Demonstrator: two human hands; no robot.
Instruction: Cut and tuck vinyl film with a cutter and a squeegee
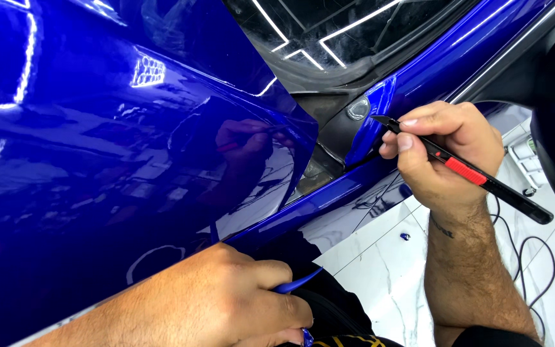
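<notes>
My right hand (444, 151) grips a slim black utility knife (483, 180) with a red slider. Its blade tip rests against a loose flap of glossy blue film (370, 122) at the corner where the car's hood meets the windshield. My left hand (226, 302) lies low against the blue wrapped hood (97, 148), its fingers pinching a thin pulled strip of blue film (295, 283). The hood's film edge curls up near the black gap beside the flap.
The dark windshield (329, 32) reflects ceiling light strips. A blue pillar (470, 45) runs up to the right. Below lies a white marble-patterned tile floor (380, 270) with a black cable (534, 257) and a small blue film scrap (405, 236).
</notes>
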